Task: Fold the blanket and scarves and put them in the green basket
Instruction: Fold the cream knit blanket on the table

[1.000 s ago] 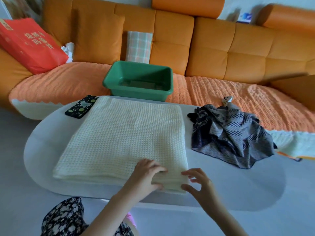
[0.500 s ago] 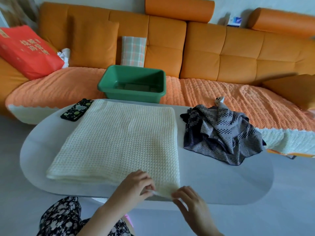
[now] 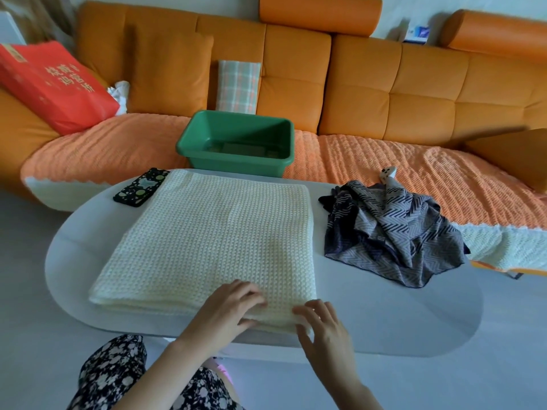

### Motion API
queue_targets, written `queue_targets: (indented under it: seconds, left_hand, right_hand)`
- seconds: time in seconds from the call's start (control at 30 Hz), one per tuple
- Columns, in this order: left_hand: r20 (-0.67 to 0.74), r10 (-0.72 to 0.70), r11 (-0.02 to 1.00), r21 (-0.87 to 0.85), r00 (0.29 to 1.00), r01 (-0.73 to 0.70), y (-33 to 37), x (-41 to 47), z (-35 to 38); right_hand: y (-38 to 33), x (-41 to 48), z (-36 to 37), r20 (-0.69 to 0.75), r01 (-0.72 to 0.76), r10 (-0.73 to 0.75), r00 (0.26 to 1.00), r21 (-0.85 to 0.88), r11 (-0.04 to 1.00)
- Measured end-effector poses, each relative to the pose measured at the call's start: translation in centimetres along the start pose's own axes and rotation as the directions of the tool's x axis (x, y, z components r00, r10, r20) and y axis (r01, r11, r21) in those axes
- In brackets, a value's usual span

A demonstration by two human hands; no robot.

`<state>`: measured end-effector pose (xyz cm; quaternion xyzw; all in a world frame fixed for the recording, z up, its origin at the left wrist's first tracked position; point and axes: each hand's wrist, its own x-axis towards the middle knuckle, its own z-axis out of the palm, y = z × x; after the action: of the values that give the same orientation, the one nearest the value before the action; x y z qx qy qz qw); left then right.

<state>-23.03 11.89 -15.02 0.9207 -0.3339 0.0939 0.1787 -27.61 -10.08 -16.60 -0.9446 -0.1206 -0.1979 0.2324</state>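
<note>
As it lies folded flat, the cream blanket (image 3: 213,238) looks waffle-knit.

Waffle-knit cloth blanket (image 3: 213,241), glossy plastic basket (image 3: 236,155)

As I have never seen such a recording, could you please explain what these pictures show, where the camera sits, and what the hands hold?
No machine here: a person works with bare hands, and a head-worn camera looks forward and down; every picture comes from it. On the pale oval table lie a folded cream blanket, a crumpled dark scarf to its right and a phone at its far left corner. The green basket stands behind, on the orange sofa. The left hand and right hand rest on the blanket's near right corner; whether the left thumb pinches it I cannot tell.
</note>
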Motion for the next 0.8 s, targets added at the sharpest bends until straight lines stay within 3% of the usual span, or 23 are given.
queue_targets:
  seconds: [0.1,0.17,0.23,0.33,0.4,0.47,0.53,0.6,0.73,0.8]
  left_hand:
    - [-0.048,0.017,1.0,-0.018,0.999,-0.018,0.0,0.0,0.0]
    - [-0.066,-0.004,0.997,-0.082,0.998,-0.001,0.1,0.0,-0.1]
    - [-0.036,-0.015,0.995,-0.102,0.999,0.012,0.1,-0.2,0.2]
    - [0.037,-0.044,0.988,-0.148,0.998,0.049,-0.1,-0.7,0.4]
    - [0.033,-0.07,0.981,-0.181,0.997,0.075,-0.5,-0.8,0.1]
    - [0.016,-0.074,0.987,-0.143,0.997,0.075,-0.8,-0.5,0.0]
    - [-0.014,-0.064,0.993,-0.104,0.998,0.062,-0.6,-0.1,-0.1]
    - [-0.012,-0.053,0.996,-0.076,0.999,0.052,-0.1,0.5,-0.2]
    - [0.049,-0.055,0.998,-0.004,0.997,0.055,0.0,0.8,0.3]
    - [0.054,-0.047,0.998,0.036,0.997,0.045,-0.3,0.7,0.8]
  right_hand:
    - [1.0,0.0,-1.4,-0.131,0.057,-0.043,0.99,0.098,0.994]
    - [1.5,0.1,-2.5,-0.145,0.07,-0.046,0.988,0.161,0.985]
    - [2.2,-0.2,-2.5,-0.037,0.042,-0.036,0.999,0.176,0.984]
    - [3.1,-1.0,-2.0,0.258,-0.118,0.046,0.965,0.273,0.955]
    - [2.8,-0.2,-2.6,0.282,-0.192,0.089,0.955,0.365,0.911]
    - [2.2,1.6,-3.1,0.202,-0.279,0.205,0.958,0.48,0.832]
    - [2.5,4.2,-2.5,0.176,-0.416,0.38,0.908,0.48,0.772]
    - [3.0,7.7,-1.4,0.259,-0.589,0.53,0.807,0.41,0.697]
    - [3.2,14.4,1.2,0.333,-0.74,0.661,0.672,0.274,0.614]
    - [3.0,16.4,2.7,0.355,-0.776,0.69,0.63,0.285,0.562]
